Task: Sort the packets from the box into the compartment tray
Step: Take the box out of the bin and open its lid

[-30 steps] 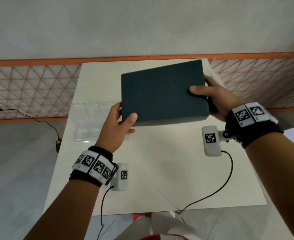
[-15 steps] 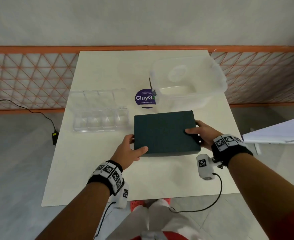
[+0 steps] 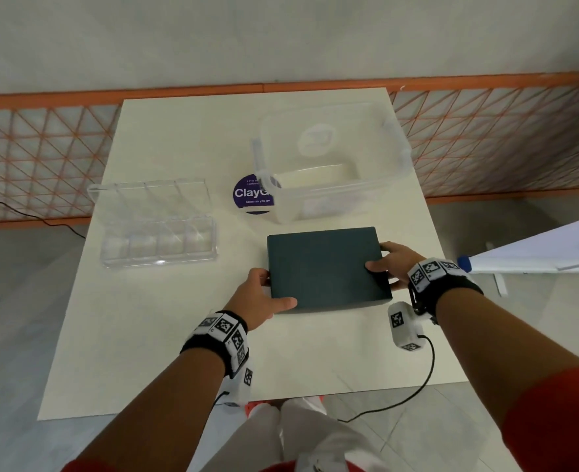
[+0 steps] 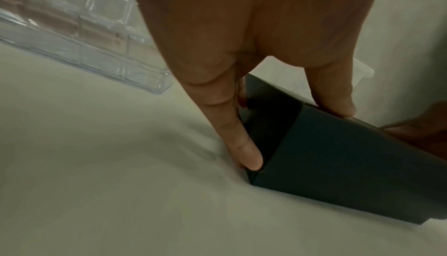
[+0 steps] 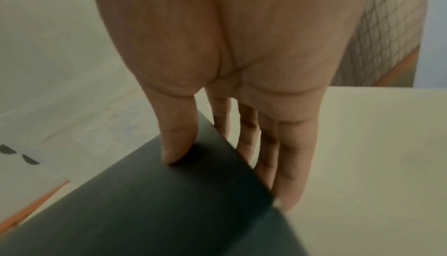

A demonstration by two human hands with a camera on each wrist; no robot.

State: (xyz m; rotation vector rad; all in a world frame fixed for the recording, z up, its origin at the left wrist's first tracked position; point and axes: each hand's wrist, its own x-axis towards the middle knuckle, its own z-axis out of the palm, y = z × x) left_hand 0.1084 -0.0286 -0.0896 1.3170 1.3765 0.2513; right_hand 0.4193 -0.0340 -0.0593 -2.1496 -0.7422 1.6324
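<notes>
Honestly, I cannot see any packets: the dark green box (image 3: 327, 267) is closed and hides whatever is inside, and the clear compartment tray (image 3: 155, 229) at the table's (image 3: 151, 335) left blurs so much that its cells are hard to read. My left hand (image 3: 259, 298) grips the box's near left corner, thumb on the lid and fingers (image 4: 244, 151) down the side wall. My right hand (image 3: 395, 264) clamps the right end the same way, thumb on top, fingers (image 5: 292, 164) against the side. I see the box flat on the table near its middle, long axis running left to right. Beyond it a frosted plastic tub (image 3: 332, 165) partly covers a purple round sticker (image 3: 250, 194), cutting off its lettering.
</notes>
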